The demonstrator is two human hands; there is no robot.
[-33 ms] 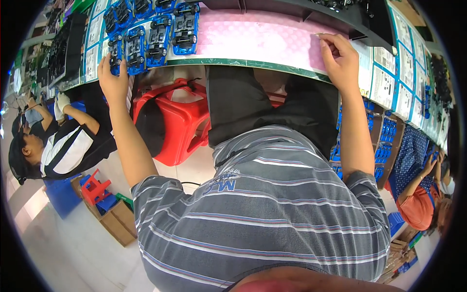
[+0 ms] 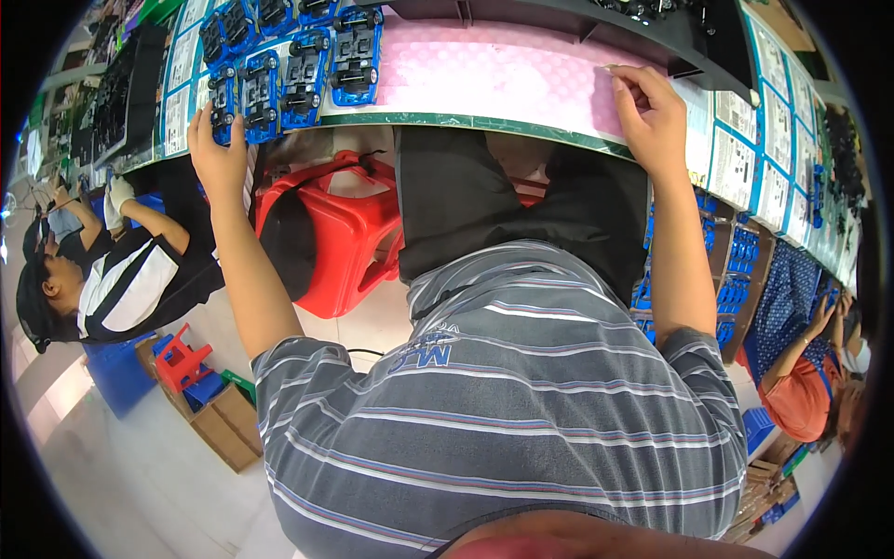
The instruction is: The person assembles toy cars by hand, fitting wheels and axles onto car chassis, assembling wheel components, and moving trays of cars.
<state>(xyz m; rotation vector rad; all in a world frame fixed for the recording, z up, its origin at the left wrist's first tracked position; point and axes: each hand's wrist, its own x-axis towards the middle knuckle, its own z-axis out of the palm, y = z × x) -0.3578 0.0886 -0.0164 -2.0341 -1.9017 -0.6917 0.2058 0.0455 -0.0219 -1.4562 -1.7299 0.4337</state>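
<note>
Several blue toy cars lie wheels-up in rows at the left of the bench, their black undersides and small wheels showing. My left hand (image 2: 218, 158) reaches over the bench's front edge with thumb and fingers on either side of the near-left toy car (image 2: 222, 104), which rests on the bench. Beside it lie another toy car (image 2: 259, 91) and a further one (image 2: 356, 58). My right hand (image 2: 654, 116) rests at the right end of the pink bubble-pattern mat (image 2: 484, 70), fingers curled and thumb close to the index fingertip. Whatever it pinches, if anything, is too small to make out.
A black tray (image 2: 596, 35) with dark small parts runs along the back. Papers edged with blue tape (image 2: 736, 154) cover the bench at right. A red plastic stool (image 2: 340, 233) stands below. Co-workers sit at left (image 2: 121, 270) and right (image 2: 792, 391).
</note>
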